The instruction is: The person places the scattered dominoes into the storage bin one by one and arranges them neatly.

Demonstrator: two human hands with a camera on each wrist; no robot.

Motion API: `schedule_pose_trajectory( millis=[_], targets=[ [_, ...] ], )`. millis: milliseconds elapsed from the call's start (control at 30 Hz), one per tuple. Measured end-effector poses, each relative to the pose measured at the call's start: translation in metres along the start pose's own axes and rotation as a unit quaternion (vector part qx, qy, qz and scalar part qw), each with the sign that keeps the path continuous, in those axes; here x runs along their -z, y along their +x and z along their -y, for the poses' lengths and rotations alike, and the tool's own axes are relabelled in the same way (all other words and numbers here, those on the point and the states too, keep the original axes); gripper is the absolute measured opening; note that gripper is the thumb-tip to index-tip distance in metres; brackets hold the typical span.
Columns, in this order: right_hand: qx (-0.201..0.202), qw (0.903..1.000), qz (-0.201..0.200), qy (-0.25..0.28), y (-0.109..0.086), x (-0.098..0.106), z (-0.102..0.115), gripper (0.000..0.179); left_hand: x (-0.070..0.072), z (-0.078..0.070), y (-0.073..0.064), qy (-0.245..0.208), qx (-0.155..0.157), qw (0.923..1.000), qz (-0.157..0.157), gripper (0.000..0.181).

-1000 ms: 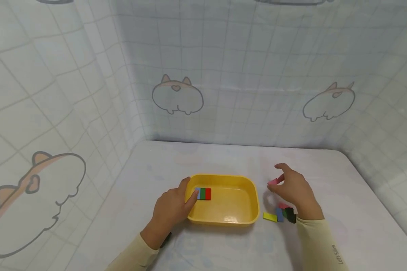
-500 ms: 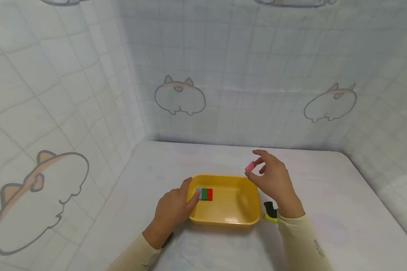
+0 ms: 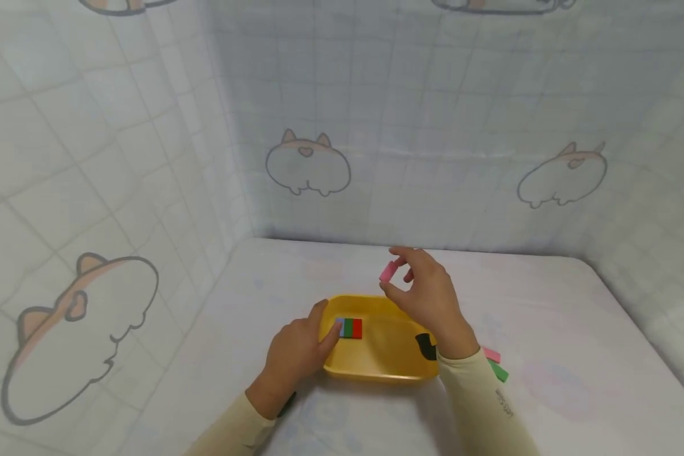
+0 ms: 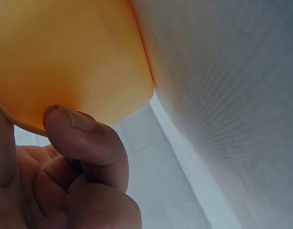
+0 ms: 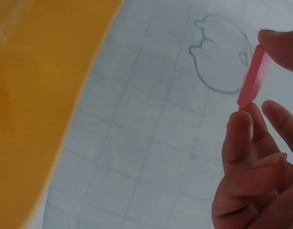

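A yellow tray [image 3: 376,378] stands on the table, its left end gripped by my left hand [image 3: 296,348], thumb inside and fingers outside. Light blue, green [image 3: 349,328] and red [image 3: 357,329] blocks lie side by side in the tray near that thumb. In the left wrist view, curled fingers [image 4: 84,138] touch the tray's outer wall [image 4: 89,57]. My right hand [image 3: 427,297] pinches a small flat pink block [image 3: 387,272] between thumb and fingertips, over the tray's back right. The right wrist view shows the pink block [image 5: 253,77] held by its ends.
Right of the tray, another pink block [image 3: 491,354] and a green block [image 3: 498,370] lie on the table [image 3: 576,329], partly behind the right sleeve. A black shape [image 3: 426,346] shows beside the right wrist. Patterned cloth [image 3: 422,145] surrounds the table's back and sides.
My right hand has carried the pink block leftward and up, from beside the tray to over its back right. The left hand has kept its grip on the tray.
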State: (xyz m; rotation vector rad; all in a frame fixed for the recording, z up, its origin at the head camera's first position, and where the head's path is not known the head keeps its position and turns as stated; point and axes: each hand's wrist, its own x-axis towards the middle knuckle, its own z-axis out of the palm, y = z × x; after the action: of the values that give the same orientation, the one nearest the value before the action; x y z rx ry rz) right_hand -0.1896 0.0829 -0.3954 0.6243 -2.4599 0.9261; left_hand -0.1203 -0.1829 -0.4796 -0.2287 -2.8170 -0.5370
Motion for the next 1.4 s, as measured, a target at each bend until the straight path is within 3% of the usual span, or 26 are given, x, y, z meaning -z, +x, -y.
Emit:
schedule_pose_trajectory(
  millis=[233, 400, 667, 967, 1233, 1400],
  targets=[
    [0.056, 0.9979, 0.013, -0.028, 0.001, -0.017, -0.003, 0.058, 0.0, -0.003, 0.0, 0.003, -0.004, 1.0, -0.001, 0.069],
    [0.092, 0.9941, 0.045, -0.034, 0.0, -0.022, -0.006, 0.055, 0.001, -0.006, 0.002, -0.003, -0.004, 1.0, 0.003, 0.072],
    [0.088, 0.9906, 0.098, -0.04, 0.001, -0.029, -0.004, 0.048, 0.001, -0.006, 0.003, -0.01, 0.009, 0.9998, 0.016, 0.072],
    [0.098, 0.9711, 0.191, -0.103, 0.003, -0.045, -0.001, 0.032, 0.003, -0.005, 0.003, -0.011, 0.002, 0.9999, 0.013, 0.071],
    [0.126, 0.9659, 0.202, -0.103, 0.0, -0.048, 0.006, 0.028, 0.004, -0.005, 0.003, -0.012, -0.002, 0.9999, 0.011, 0.072],
    [0.116, 0.9574, 0.243, -0.104, -0.002, -0.053, 0.007, 0.029, 0.003, -0.003, 0.001, -0.012, 0.002, 0.9998, 0.015, 0.073]
  ],
)
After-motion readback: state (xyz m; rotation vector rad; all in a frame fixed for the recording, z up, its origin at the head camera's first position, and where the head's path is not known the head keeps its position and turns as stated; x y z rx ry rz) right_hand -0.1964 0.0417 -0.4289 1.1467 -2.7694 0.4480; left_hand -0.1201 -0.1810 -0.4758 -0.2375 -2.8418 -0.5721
